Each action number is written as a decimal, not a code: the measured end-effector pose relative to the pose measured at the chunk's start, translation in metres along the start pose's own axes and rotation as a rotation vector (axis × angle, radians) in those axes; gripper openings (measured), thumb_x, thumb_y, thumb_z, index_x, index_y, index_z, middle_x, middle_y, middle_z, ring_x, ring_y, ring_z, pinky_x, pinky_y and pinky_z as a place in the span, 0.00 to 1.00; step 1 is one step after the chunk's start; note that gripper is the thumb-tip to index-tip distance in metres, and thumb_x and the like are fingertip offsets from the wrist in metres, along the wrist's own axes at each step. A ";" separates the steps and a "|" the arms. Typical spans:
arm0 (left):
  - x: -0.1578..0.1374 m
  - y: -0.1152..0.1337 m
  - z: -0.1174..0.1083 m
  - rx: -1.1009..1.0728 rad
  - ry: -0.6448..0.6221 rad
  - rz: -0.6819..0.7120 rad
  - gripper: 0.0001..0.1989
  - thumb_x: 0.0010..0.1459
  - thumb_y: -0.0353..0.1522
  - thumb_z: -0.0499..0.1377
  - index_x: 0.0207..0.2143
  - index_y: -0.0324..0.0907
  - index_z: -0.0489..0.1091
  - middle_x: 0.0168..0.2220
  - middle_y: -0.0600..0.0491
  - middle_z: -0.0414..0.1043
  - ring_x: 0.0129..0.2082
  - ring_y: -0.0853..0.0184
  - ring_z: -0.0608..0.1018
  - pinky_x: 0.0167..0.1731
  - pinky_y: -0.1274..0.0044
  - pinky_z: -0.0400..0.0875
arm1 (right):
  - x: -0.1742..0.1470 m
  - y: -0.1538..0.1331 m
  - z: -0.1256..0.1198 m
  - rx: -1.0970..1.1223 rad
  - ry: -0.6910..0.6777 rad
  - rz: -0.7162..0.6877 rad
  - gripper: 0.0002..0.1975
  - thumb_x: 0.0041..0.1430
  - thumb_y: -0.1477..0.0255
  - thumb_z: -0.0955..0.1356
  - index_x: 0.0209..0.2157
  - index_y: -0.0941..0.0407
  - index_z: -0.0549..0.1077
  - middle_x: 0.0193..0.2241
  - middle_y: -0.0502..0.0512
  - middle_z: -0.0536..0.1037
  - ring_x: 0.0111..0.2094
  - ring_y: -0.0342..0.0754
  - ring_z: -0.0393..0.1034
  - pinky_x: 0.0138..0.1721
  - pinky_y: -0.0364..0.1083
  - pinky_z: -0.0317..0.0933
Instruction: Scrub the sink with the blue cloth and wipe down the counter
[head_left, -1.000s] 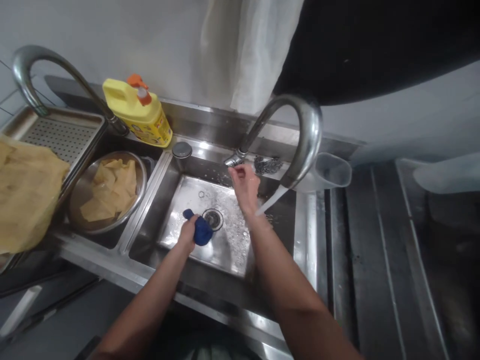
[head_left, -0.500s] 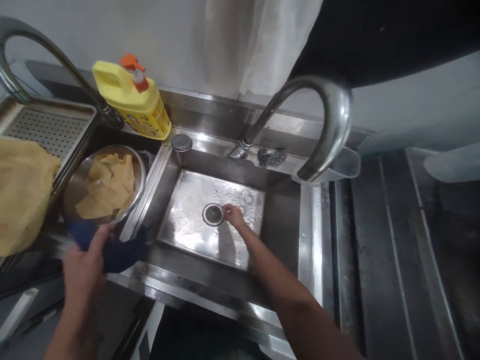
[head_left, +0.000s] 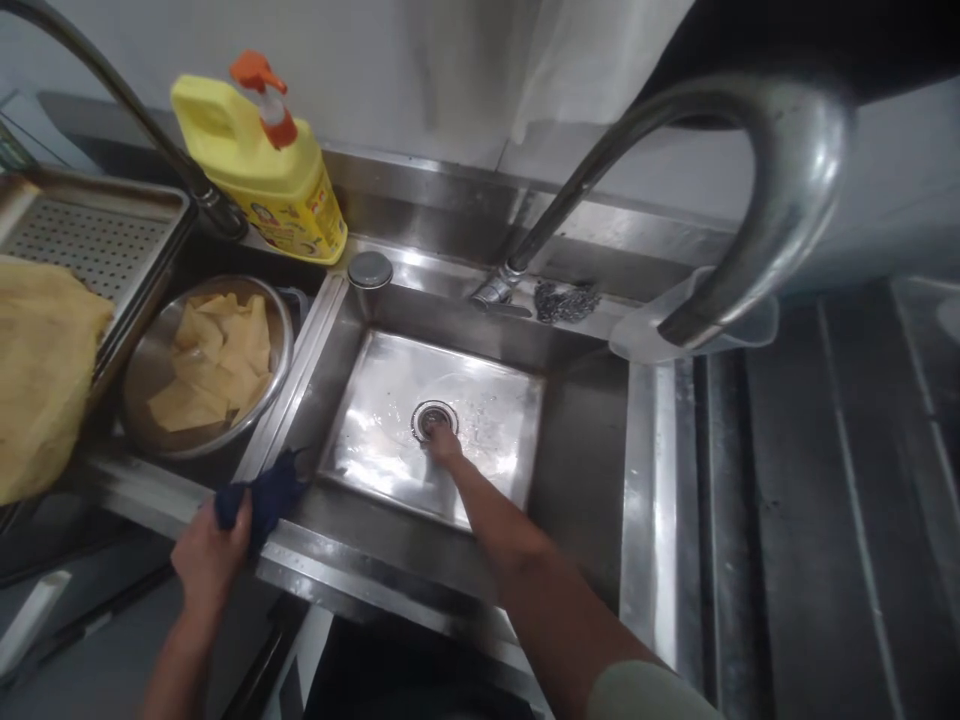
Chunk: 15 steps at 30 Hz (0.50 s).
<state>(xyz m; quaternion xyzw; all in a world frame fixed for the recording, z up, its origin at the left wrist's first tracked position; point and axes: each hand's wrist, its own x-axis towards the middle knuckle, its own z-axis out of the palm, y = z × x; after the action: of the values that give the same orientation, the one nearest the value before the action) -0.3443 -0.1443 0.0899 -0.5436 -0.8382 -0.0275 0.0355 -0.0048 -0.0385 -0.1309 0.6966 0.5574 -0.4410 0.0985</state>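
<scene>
At the drain (head_left: 433,413) — beside it before — is the right hand (head_left: 445,442).

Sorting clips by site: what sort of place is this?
Probably a kitchen's washing-up area, perhaps a commercial one: a stainless-steel sink, a tall curved faucet at its back edge, and a perforated metal tray off to the left.

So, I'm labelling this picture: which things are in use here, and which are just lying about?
In use:
- blue cloth, gripped in the left hand
- drain, with the right hand at it
- sink

Apparently just lying about:
- yellow jug
- metal scourer
- metal bowl
- perforated tray
- clear container
</scene>
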 end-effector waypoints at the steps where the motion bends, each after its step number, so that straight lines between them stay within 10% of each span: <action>1: -0.004 -0.001 0.007 -0.003 0.032 0.063 0.18 0.56 0.44 0.50 0.34 0.38 0.70 0.30 0.48 0.72 0.31 0.62 0.74 0.27 0.77 0.58 | -0.001 0.003 -0.001 -0.006 -0.007 -0.006 0.27 0.55 0.57 0.60 0.48 0.64 0.63 0.44 0.56 0.64 0.45 0.31 0.58 0.52 0.38 0.61; 15: -0.009 0.001 0.020 0.016 0.151 0.089 0.13 0.53 0.37 0.53 0.38 0.39 0.69 0.32 0.51 0.70 0.33 0.64 0.71 0.28 0.77 0.56 | -0.039 0.038 -0.010 -0.123 0.100 -0.210 0.21 0.58 0.65 0.53 0.51 0.50 0.64 0.54 0.49 0.56 0.43 0.30 0.57 0.44 0.32 0.55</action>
<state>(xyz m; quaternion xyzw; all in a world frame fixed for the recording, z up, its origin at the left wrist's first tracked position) -0.3403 -0.1508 0.0688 -0.5765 -0.8082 -0.0603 0.1042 0.0337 -0.0729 -0.1107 0.6481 0.6576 -0.3783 0.0664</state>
